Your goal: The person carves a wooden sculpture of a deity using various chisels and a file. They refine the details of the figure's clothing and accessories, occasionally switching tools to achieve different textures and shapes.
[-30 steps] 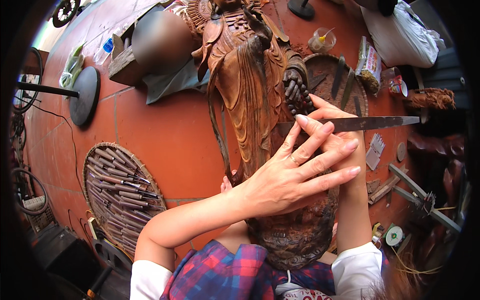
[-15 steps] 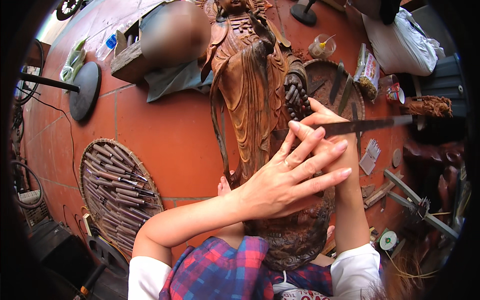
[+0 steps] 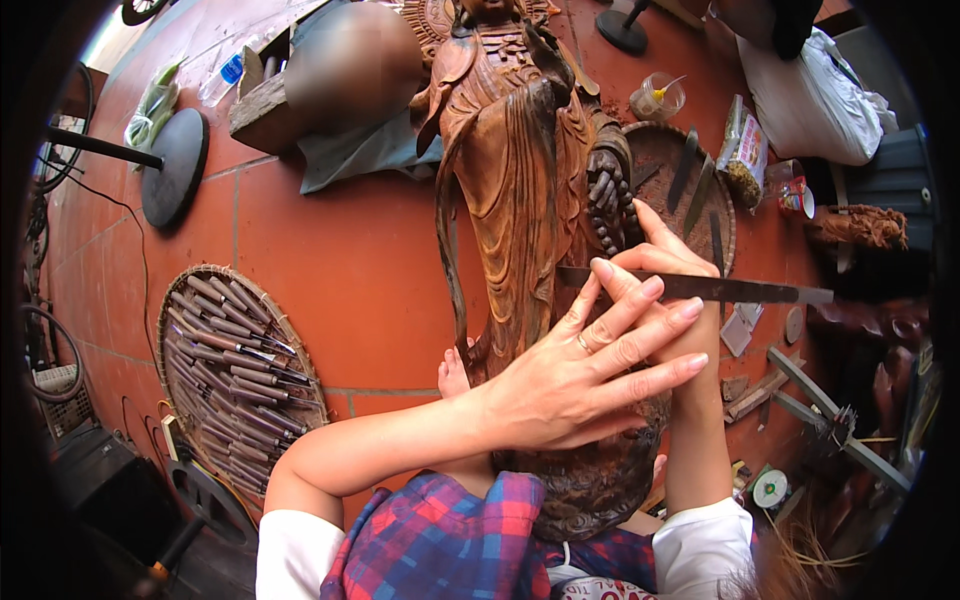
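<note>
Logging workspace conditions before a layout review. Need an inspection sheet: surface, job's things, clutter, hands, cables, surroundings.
Surface: red tiled floor.
Job's things: carved wooden statue; dark flat metal strip crossing it, far end out to the right.
Clutter: left, woven tray of handled tools; right, round tray with more dark strips, open jar, clear bag.
Hands: left hand fingers spread, reaching over to the right hand at the strip; right grip partly hidden.
Cables: thin dark cable on the floor, left.
Surroundings: black round base with pole, upper left; white sack, upper right.
</note>
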The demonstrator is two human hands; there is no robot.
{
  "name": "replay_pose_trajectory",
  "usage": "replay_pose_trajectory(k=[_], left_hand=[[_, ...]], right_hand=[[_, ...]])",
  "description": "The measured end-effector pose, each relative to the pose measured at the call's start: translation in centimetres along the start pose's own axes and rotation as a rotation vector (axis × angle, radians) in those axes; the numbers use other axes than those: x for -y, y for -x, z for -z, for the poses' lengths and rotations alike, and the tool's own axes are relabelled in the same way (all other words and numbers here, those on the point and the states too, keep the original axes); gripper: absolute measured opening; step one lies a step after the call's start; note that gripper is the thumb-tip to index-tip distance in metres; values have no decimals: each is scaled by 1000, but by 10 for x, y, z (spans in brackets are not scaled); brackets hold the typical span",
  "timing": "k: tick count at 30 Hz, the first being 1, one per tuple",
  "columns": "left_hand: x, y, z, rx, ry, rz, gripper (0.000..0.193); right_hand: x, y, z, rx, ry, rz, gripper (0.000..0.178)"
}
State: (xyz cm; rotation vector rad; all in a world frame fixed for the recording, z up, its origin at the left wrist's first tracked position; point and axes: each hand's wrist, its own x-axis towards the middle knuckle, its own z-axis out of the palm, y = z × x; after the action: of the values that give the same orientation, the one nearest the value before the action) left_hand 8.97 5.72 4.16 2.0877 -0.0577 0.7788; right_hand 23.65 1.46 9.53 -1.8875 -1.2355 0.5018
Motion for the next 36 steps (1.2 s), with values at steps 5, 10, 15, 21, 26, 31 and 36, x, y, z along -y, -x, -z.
replay_pose_trajectory(k=[5,10,15,21,26,31,36], left_hand=[[5,-12,7,28,18,-11,81],[2,-4,6,28,24,9,82],[-2,-4,6,14,79,20,82],[6,-9,10,39,61,14,78],[1,-2,10,38,69,19,78],[-4,-7,10,46,113,41,76],[3,-7,14,80,64,51,70]], right_hand=[[-6,-2,-1,-36,-40,18,15],[-1,-1,-2,-13,-21,-13,16],[-5,1,-6,-65,-27,69,16],[-8,-2,-8,-88,-87,53,16],[-4,5,-5,-17,-8,5,12],[-11,10,-6,-67,-11,34,11],[-11,10,-11,-99,-79,-44,12]])
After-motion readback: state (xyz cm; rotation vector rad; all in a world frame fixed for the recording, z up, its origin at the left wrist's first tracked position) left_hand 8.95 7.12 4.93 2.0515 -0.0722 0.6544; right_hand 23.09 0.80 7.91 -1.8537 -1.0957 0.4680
